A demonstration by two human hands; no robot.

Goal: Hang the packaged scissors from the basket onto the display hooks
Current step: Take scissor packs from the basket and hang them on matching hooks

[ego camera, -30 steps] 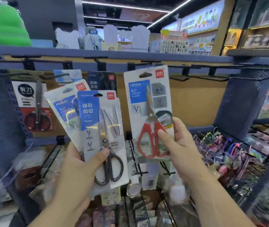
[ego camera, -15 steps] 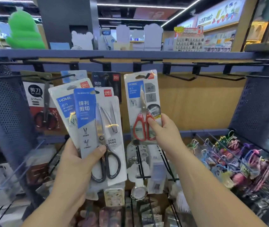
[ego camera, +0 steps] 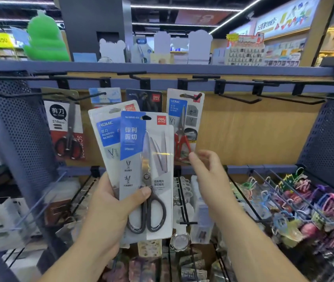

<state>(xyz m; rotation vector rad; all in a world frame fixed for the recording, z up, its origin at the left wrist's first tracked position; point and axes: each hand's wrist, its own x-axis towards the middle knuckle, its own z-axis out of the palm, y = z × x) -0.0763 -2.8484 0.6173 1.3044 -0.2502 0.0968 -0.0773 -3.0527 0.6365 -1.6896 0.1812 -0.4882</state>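
My left hand [ego camera: 109, 202] grips two scissor packs fanned together: a front pack with black-handled scissors [ego camera: 147, 176] and a white pack labelled HOME [ego camera: 106, 135] behind it. A pack of red-handled scissors [ego camera: 184, 123] hangs from a black display hook [ego camera: 190, 96] on the rail. My right hand [ego camera: 206, 171] is just below and right of that pack, fingers relaxed, holding nothing. A black-handled scissor pack [ego camera: 66, 127] hangs at the left, and a dark pack [ego camera: 144, 99] hangs behind the ones I hold.
Bare black hooks [ego camera: 241, 99] stick out along the rail to the right. Perforated grey side panels [ego camera: 19, 127] flank the bay. Below are wire racks with small goods, and colourful trinkets [ego camera: 292, 202] at the lower right. A shelf edge [ego camera: 162, 67] runs above.
My right hand carried the red-handled pack up onto the hook, let go of it and drew back below it. My left hand kept its two packs.
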